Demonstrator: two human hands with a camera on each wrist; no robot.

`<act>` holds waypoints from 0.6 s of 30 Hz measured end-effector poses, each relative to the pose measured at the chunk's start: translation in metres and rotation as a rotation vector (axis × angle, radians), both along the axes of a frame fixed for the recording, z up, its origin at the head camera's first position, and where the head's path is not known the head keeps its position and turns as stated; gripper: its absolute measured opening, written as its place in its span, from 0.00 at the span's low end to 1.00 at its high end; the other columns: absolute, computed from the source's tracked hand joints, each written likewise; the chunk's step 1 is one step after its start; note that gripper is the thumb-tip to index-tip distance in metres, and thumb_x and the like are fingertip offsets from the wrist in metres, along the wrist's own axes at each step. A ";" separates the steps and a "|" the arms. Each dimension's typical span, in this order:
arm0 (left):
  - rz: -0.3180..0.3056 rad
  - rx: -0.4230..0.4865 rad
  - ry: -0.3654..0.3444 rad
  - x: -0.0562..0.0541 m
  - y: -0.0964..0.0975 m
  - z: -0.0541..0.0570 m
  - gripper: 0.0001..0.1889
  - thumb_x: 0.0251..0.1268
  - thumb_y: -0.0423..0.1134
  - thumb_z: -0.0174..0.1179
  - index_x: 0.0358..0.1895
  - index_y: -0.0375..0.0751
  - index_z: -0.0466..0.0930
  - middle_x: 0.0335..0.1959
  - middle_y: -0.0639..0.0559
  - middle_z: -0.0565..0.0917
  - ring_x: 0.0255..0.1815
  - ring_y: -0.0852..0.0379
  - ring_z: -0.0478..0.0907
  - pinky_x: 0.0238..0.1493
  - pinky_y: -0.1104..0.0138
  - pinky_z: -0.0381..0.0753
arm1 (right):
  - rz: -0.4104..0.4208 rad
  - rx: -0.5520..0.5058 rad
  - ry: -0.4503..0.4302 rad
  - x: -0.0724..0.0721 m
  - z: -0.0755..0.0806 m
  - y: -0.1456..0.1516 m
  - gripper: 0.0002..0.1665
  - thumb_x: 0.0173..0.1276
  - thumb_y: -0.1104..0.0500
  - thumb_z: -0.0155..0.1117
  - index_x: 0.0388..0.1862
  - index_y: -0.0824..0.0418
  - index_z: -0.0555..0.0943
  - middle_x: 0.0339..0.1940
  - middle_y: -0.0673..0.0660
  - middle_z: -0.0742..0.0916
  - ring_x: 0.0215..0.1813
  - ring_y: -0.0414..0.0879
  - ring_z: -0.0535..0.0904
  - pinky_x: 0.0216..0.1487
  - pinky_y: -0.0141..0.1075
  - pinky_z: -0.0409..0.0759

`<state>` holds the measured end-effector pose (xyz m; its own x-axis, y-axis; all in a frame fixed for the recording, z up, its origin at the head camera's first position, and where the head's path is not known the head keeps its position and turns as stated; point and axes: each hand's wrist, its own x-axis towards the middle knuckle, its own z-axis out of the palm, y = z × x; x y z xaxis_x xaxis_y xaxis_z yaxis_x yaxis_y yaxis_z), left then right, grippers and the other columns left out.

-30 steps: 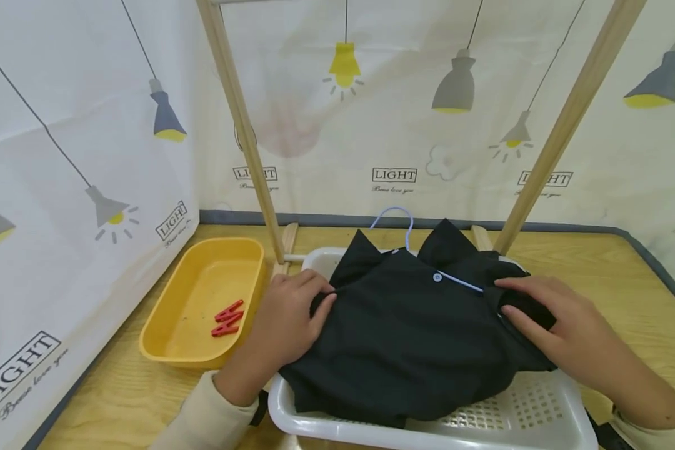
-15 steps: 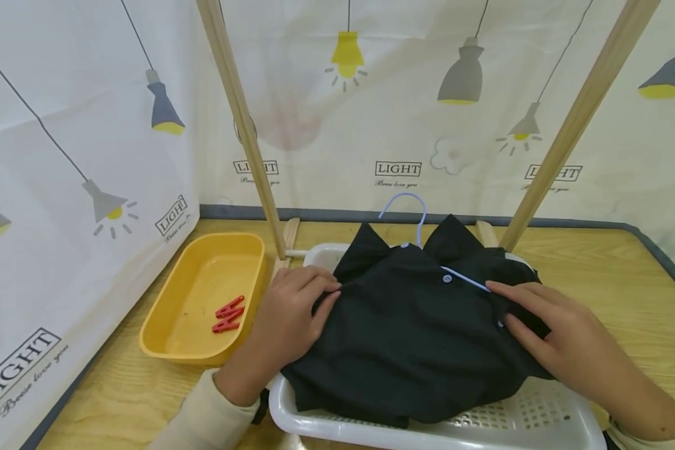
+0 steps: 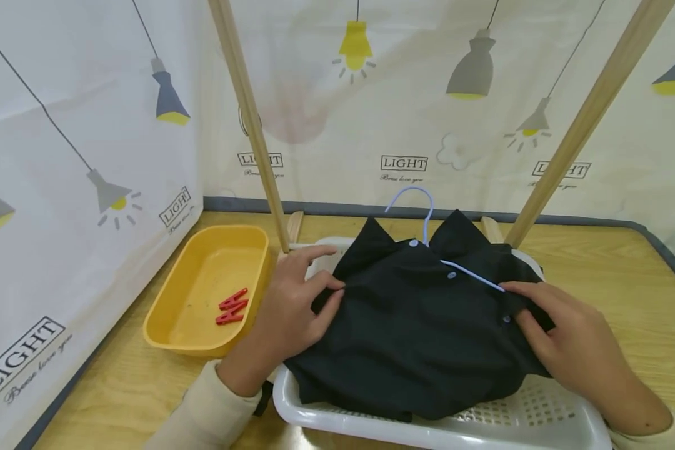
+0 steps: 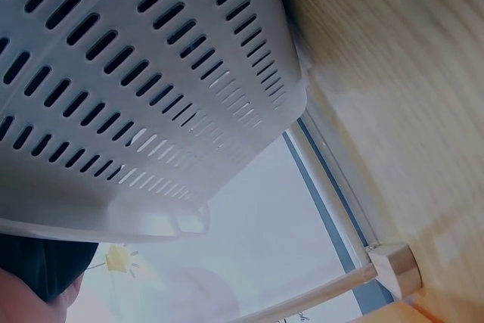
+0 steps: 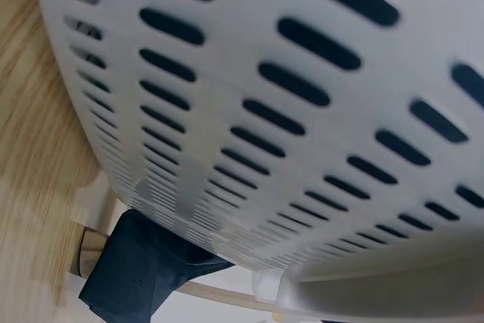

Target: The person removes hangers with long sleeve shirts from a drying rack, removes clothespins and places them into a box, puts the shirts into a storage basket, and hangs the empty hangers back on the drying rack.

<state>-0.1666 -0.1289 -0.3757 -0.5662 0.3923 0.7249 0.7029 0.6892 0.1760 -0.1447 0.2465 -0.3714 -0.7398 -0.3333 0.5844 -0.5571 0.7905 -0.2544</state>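
Observation:
A black buttoned shirt (image 3: 422, 344) lies bunched over a white slotted basket (image 3: 343, 420), its collar points toward the far side. From the neck opening rises the hook of a light blue hanger (image 3: 430, 206); part of one hanger arm shows across the open front, and the rest is under cloth. My left hand (image 3: 292, 300) pinches the shirt's left shoulder between thumb and a finger, the index finger stretched out above. At the right side, my right hand (image 3: 576, 340) pinches the shirt's edge, with the index fingertip at the visible end of the hanger arm.
A yellow tray (image 3: 163, 294) holding red clothespins (image 3: 233, 306) stands left of the basket. Two wooden posts (image 3: 250, 119) of a rack rise behind the basket. A lamp-printed cloth backdrop (image 3: 315, 187) surrounds the wooden table (image 3: 607, 262).
The hanger hook has shifted up and right, and more of the hanger arm shows. My right hand has moved slightly along the shirt's edge. The left index finger has lifted off the cloth.

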 end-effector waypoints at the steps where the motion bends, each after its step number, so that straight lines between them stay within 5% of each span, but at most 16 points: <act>1: -0.005 0.002 -0.003 -0.001 0.000 0.000 0.04 0.58 0.39 0.69 0.32 0.43 0.85 0.62 0.42 0.78 0.61 0.44 0.74 0.61 0.52 0.74 | 0.004 -0.004 0.006 0.000 0.000 0.000 0.31 0.49 0.74 0.71 0.54 0.57 0.83 0.48 0.59 0.88 0.31 0.39 0.77 0.27 0.21 0.70; 11: -0.071 -0.009 -0.052 -0.003 -0.003 0.000 0.04 0.56 0.37 0.64 0.26 0.46 0.79 0.68 0.43 0.75 0.60 0.46 0.78 0.60 0.54 0.79 | -0.006 0.000 -0.013 0.000 0.000 0.000 0.29 0.52 0.74 0.70 0.54 0.57 0.83 0.47 0.61 0.88 0.25 0.30 0.73 0.23 0.21 0.68; 18: -0.090 -0.037 -0.094 -0.003 -0.004 -0.003 0.05 0.55 0.37 0.61 0.28 0.45 0.74 0.56 0.48 0.85 0.49 0.51 0.85 0.50 0.59 0.84 | -0.019 0.012 -0.018 -0.001 -0.001 0.001 0.28 0.52 0.73 0.70 0.54 0.57 0.83 0.48 0.61 0.88 0.25 0.30 0.72 0.24 0.22 0.68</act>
<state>-0.1698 -0.1326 -0.3789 -0.5924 0.4704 0.6541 0.7439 0.6311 0.2198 -0.1461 0.2474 -0.3726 -0.7564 -0.3263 0.5669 -0.5377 0.8037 -0.2548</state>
